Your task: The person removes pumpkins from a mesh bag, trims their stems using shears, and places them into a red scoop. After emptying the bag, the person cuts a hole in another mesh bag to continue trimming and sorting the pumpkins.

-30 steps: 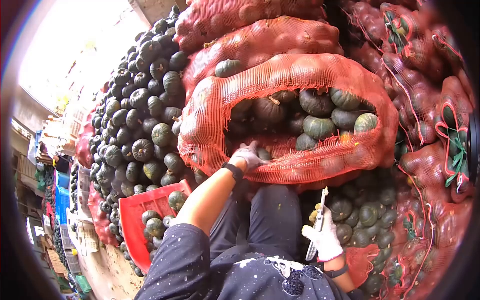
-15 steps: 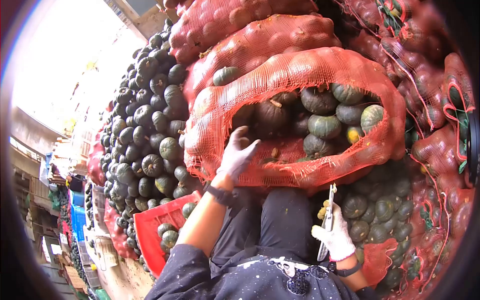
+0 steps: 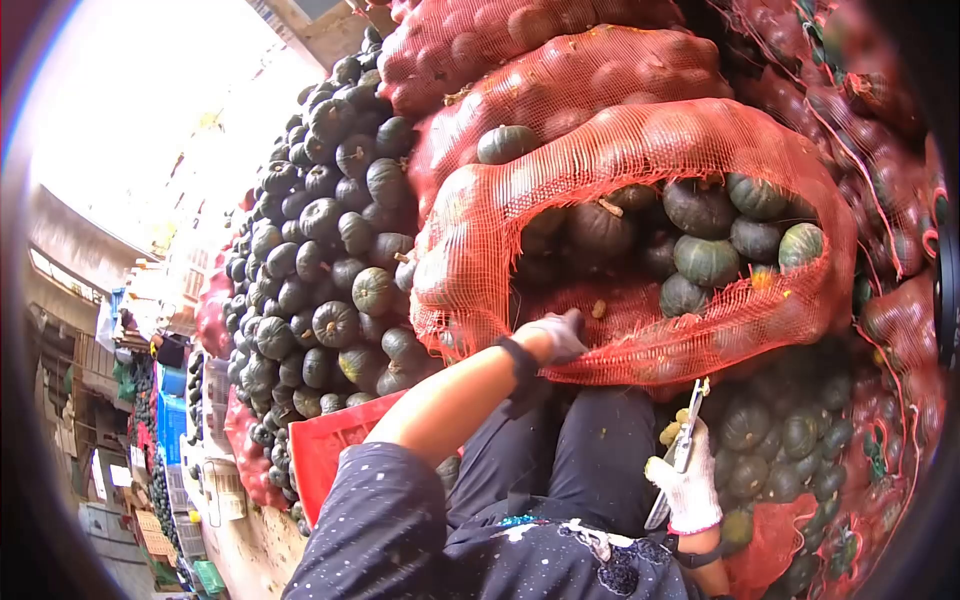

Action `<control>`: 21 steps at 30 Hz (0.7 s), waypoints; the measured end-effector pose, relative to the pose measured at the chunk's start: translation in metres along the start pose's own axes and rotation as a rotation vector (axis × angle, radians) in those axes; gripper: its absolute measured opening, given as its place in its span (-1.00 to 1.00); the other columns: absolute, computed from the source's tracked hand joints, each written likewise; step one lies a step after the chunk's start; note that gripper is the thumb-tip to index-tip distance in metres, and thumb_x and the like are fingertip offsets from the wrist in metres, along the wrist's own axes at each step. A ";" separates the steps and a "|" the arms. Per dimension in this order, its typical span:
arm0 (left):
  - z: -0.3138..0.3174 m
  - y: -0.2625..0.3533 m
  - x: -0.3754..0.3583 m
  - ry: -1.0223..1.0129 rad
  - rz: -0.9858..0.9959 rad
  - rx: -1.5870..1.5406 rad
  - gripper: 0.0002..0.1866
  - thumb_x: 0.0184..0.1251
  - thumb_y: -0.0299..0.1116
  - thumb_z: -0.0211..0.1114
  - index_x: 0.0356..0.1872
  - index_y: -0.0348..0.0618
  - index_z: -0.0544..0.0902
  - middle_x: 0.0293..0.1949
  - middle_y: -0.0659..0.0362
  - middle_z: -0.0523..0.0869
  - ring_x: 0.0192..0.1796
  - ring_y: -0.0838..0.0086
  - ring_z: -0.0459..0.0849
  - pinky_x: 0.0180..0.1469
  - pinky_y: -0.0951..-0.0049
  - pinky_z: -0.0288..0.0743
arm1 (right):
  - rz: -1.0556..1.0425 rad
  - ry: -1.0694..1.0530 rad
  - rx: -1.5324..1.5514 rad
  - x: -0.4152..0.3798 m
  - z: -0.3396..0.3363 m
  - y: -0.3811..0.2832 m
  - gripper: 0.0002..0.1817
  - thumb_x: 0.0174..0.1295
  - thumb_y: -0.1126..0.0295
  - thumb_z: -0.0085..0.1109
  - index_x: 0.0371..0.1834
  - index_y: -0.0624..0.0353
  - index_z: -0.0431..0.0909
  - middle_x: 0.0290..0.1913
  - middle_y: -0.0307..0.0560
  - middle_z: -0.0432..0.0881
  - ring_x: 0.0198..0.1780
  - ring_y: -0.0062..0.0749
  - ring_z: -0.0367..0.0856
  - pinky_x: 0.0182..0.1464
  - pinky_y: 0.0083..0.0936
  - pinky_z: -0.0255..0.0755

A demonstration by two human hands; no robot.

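Note:
A red mesh bag [image 3: 640, 130] lies in front of my knees with a wide torn opening. Inside it are several dark green squashes [image 3: 706, 260], one with a yellow patch. My gloved left hand [image 3: 560, 336] is closed at the near left rim of the opening, its fingers curled on the mesh and partly hidden. To the right of my legs, my gloved right hand [image 3: 690, 482] holds a slim silver metal tool [image 3: 686, 440], its tip pointing up toward the bag. Small yellowish lumps show beside the tool.
A tall heap of loose squashes [image 3: 335, 324] rises on the left. A red crate [image 3: 318, 465] stands beside my left arm. More filled mesh bags [image 3: 610, 70] are stacked behind and to the right. One squash [image 3: 508, 144] rests on top between bags.
My left hand has gone from open fingers above the left part of the opening to closed at its near rim. The view has shifted left; my right hand still holds the tool.

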State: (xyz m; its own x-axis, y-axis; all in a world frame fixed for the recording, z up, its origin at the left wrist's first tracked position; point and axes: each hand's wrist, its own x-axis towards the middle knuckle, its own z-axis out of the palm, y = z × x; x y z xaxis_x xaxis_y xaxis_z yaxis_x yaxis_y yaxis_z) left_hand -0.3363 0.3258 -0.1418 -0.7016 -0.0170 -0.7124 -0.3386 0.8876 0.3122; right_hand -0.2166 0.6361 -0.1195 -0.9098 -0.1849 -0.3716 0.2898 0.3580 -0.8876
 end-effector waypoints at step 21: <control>0.076 0.025 -0.094 -0.159 0.656 -1.835 -0.01 0.17 0.07 0.50 0.55 -0.03 0.18 0.37 0.06 0.44 0.41 0.20 0.43 0.48 0.10 0.30 | -0.517 -0.119 -0.897 0.006 0.006 -0.074 -0.64 0.13 0.36 0.26 0.01 0.10 0.49 -0.26 0.02 0.59 -0.26 0.05 0.64 -0.23 -0.15 0.57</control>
State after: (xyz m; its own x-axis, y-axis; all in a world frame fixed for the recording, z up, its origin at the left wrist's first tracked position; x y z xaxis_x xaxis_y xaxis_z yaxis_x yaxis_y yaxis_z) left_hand -0.2313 0.3849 -0.1148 -0.9516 0.1908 -0.2410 -0.3008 -0.7389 0.6029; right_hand -0.2417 0.6029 -0.0578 -0.8111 -0.5806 -0.0713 -0.4981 0.7495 -0.4361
